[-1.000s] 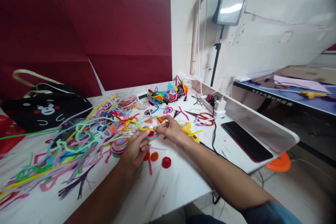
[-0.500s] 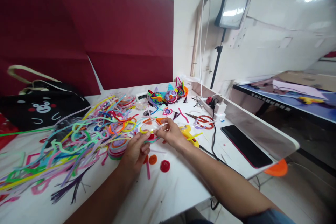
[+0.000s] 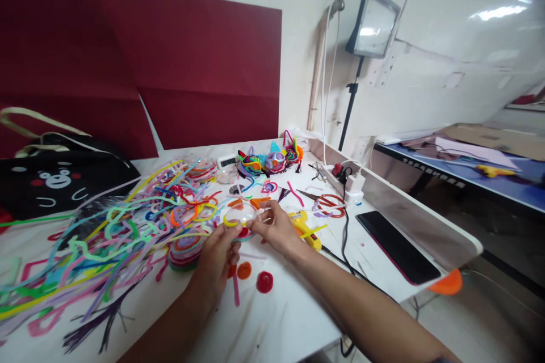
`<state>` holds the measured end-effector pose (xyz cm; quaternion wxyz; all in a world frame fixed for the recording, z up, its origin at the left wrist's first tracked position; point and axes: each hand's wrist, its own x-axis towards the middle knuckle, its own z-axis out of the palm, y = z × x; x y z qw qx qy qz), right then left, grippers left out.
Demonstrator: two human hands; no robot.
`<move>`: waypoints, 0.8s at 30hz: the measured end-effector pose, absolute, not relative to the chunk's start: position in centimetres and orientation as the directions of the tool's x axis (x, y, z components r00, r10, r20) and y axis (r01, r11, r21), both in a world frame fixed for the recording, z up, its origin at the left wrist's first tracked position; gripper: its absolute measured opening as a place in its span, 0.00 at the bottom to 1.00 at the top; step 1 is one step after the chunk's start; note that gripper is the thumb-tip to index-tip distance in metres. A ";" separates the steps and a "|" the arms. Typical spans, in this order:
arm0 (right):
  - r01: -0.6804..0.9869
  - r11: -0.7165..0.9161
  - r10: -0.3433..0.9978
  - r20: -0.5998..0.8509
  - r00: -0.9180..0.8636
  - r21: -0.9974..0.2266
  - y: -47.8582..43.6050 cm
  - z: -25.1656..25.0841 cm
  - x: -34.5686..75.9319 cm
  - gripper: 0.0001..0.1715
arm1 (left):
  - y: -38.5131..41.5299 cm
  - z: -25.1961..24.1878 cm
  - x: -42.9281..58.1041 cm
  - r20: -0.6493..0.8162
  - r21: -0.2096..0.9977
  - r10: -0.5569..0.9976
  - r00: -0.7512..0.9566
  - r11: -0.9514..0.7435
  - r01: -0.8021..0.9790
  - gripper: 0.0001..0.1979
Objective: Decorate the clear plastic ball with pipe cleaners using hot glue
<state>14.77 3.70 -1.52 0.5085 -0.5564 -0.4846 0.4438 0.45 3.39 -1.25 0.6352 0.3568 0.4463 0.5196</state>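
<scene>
Both my hands meet over the white table and hold a clear plastic half-shell with a yellow pipe cleaner curved along its rim. My left hand grips it from below with curled fingers. My right hand pinches its right edge. Just under the hands lie a red coil, an orange coil and a pink stick. A big heap of coloured pipe cleaners spreads to the left.
A yellow glue gun, red scissors, a power strip and a black phone lie to the right. Finished colourful figures stand at the back. A black bear bag sits far left; a lamp stand rises behind.
The view has drifted a little, so everything sits lower and more to the left. My hands stay on the clear shell with only small finger shifts.
</scene>
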 end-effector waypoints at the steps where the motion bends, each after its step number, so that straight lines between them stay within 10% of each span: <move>1: 0.085 -0.014 0.990 -0.003 0.138 -0.996 3.7 -1.5 14.7 0.29 | 3.4 -1.2 0.4 -0.209 0.919 0.977 0.052 0.214 -0.330 0.21; 24: 0.081 -0.010 0.991 0.001 0.137 -0.997 2.9 -1.8 14.6 0.30 | 3.0 -0.7 0.8 -0.200 0.832 0.978 0.051 0.197 -0.519 0.16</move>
